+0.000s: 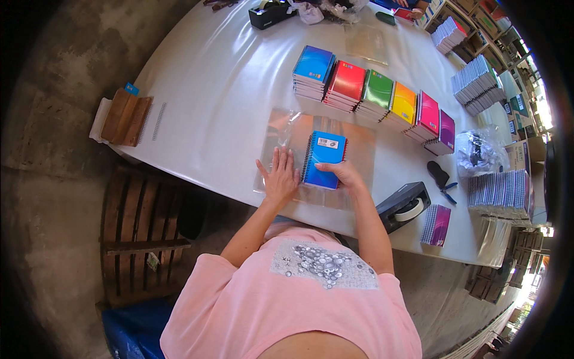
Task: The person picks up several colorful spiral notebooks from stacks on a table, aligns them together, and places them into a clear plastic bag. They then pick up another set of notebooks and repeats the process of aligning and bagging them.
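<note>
Blue notebook (323, 151): lies on the clear plastic sheet (275, 133), near the tabletop's (203, 113) near edge; dark coil along its left side, white label on its cover, red binding visible at its right edge.
Left hand (281, 178): palm down on the sheet, fingers apart, just left of the notebook.
Right hand (343, 172): clamped on the notebook's near right part, thumb over the cover; remaining fingers largely hidden.
Notebook row (375, 90): stacks beyond the sheet, running from far left to near right; blue, red, green, yellow, pink, purple.
Right side: black tape dispenser (399, 205), with a purple notebook (437, 225) beside it and blue-handled pliers (448, 192) farther off.
</note>
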`<state>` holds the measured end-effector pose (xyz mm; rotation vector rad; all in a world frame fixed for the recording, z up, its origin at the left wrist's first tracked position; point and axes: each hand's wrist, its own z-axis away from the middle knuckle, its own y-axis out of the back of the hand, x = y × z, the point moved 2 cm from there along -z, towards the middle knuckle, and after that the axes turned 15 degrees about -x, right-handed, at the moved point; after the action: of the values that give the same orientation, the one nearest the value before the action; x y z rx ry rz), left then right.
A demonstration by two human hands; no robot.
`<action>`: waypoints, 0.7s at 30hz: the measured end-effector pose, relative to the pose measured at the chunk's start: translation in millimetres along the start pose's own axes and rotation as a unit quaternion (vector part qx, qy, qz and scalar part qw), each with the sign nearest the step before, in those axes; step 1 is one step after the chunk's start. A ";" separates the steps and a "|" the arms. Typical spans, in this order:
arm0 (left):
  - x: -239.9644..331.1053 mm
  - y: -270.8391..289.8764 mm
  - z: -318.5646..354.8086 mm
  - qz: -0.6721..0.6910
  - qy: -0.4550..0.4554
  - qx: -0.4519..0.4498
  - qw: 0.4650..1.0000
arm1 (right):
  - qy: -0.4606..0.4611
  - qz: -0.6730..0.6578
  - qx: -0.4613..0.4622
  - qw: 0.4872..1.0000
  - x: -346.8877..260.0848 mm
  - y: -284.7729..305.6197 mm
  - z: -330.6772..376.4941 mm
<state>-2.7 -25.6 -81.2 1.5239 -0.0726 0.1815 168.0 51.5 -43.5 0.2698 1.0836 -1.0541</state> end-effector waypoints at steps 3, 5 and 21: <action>-0.5 18.3 -10.4 0.011 -0.016 -0.060 0.998 | -0.008 -0.002 0.005 1.000 -1.7 -0.8 1.7; -36.7 1.0 -28.1 0.096 -0.057 -0.064 0.992 | -0.009 0.003 -0.006 1.000 -4.1 -7.7 -0.2; -62.0 29.7 -54.7 0.331 0.071 -0.030 0.941 | -0.003 0.004 0.009 1.000 -3.6 -3.4 1.2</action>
<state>-72.2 25.5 -64.5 1.3747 -0.4732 0.8173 165.8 51.0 -39.0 0.2849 1.0679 -1.0562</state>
